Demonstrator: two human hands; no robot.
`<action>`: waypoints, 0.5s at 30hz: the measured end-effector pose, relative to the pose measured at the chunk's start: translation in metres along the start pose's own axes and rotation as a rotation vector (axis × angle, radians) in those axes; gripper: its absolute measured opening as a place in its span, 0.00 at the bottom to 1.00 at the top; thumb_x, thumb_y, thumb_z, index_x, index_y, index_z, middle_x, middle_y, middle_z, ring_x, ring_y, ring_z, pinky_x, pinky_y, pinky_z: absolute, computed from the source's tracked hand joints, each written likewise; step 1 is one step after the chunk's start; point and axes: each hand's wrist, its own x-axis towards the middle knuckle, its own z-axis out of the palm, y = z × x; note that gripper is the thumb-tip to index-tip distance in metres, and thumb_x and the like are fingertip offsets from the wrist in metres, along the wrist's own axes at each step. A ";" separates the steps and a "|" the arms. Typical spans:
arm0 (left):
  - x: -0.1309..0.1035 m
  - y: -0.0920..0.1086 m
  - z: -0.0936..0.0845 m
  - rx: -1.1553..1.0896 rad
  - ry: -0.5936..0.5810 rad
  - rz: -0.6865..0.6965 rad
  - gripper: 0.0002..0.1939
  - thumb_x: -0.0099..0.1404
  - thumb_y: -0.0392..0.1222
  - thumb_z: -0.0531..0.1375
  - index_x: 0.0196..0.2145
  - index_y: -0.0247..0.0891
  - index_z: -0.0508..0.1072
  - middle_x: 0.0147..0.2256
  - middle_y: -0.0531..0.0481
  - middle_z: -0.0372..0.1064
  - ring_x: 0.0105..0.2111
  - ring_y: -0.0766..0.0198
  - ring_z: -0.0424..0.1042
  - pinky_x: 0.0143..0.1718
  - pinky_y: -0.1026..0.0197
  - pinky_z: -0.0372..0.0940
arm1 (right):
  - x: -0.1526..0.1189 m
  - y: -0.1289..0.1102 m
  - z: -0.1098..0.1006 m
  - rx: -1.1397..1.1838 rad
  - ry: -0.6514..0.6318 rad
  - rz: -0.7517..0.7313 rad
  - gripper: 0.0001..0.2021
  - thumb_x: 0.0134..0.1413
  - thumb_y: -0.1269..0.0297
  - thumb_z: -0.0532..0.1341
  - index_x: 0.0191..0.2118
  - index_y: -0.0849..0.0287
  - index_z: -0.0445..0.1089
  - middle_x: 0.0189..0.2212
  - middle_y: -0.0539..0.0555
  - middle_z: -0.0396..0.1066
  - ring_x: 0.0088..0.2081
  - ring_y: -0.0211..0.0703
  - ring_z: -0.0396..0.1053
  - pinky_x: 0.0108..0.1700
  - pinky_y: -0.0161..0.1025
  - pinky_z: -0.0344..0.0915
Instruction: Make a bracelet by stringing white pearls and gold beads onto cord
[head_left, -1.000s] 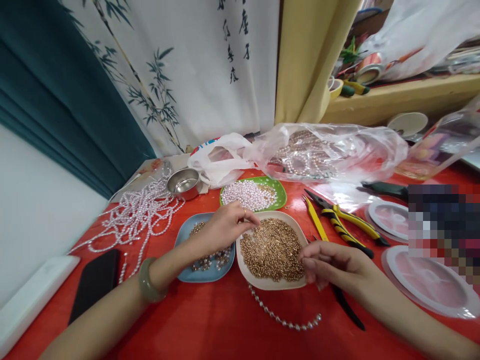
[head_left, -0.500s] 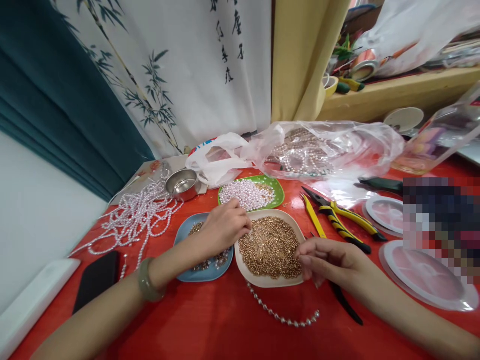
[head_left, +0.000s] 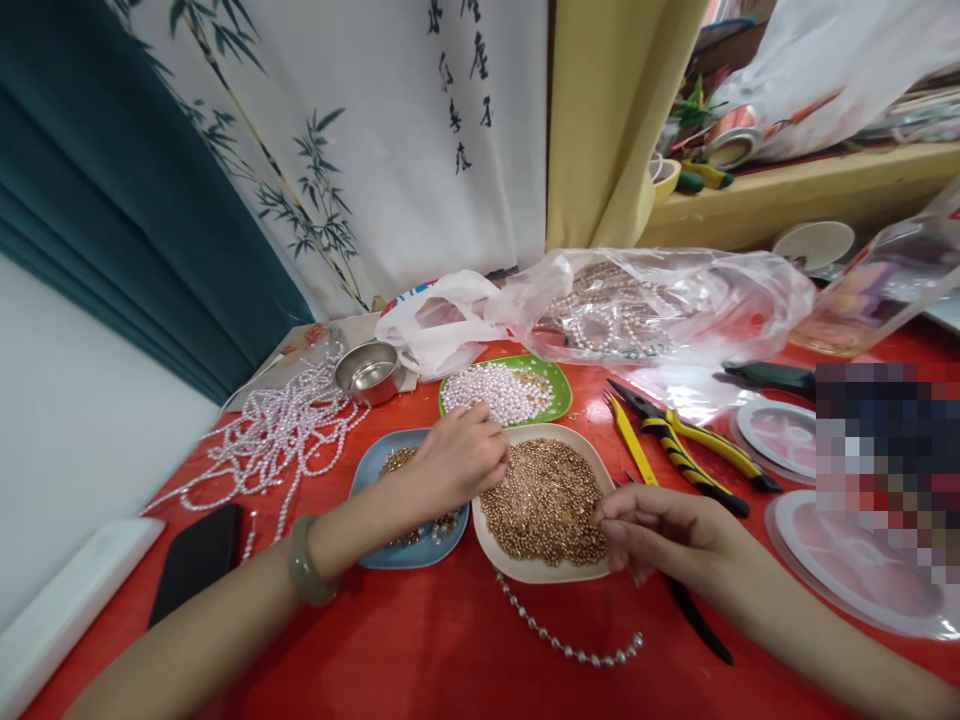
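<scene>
My left hand is closed in a pinch, palm down, over the upper left rim of a cream plate heaped with small gold beads. At the plate's right rim, the thumb and fingertips of my right hand press together. Whatever either pinch holds is too small or hidden to make out. A strand of silvery beads curves over the table in front of the plate. Partly under my left forearm sits a blue plate with mixed beads. Behind, white pearl beads fill much of a green plate.
Yellow-black pliers, yellow tweezers and clear-wrapped spools lie right. White bead strands, a metal bowl and a black phone are left. A plastic bag of strands stretches along the back of the red table.
The view has shifted slightly, so everything appears a little lower and further right. My left fingers look more curled; both hands otherwise keep nearly the same places by the cream plate.
</scene>
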 end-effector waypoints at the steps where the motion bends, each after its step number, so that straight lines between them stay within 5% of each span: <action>1: 0.000 0.000 0.000 -0.066 0.023 -0.037 0.06 0.58 0.35 0.55 0.25 0.35 0.70 0.25 0.47 0.66 0.33 0.59 0.60 0.31 0.59 0.52 | 0.000 0.001 -0.001 -0.006 -0.005 -0.008 0.10 0.43 0.56 0.62 0.26 0.58 0.68 0.19 0.48 0.67 0.22 0.33 0.63 0.24 0.30 0.59; 9: -0.003 0.003 -0.009 -1.236 0.350 -0.524 0.02 0.52 0.36 0.59 0.24 0.35 0.68 0.25 0.52 0.66 0.26 0.67 0.63 0.30 0.63 0.57 | 0.001 -0.003 -0.001 -0.015 0.005 -0.029 0.09 0.43 0.57 0.63 0.26 0.57 0.68 0.19 0.48 0.68 0.22 0.33 0.63 0.25 0.32 0.60; 15: -0.004 0.013 -0.008 -1.652 0.653 -0.632 0.05 0.47 0.35 0.64 0.22 0.35 0.70 0.24 0.54 0.67 0.25 0.71 0.63 0.30 0.67 0.57 | 0.008 -0.016 0.007 0.020 0.014 -0.104 0.08 0.41 0.59 0.64 0.27 0.57 0.70 0.19 0.48 0.68 0.21 0.32 0.63 0.25 0.31 0.60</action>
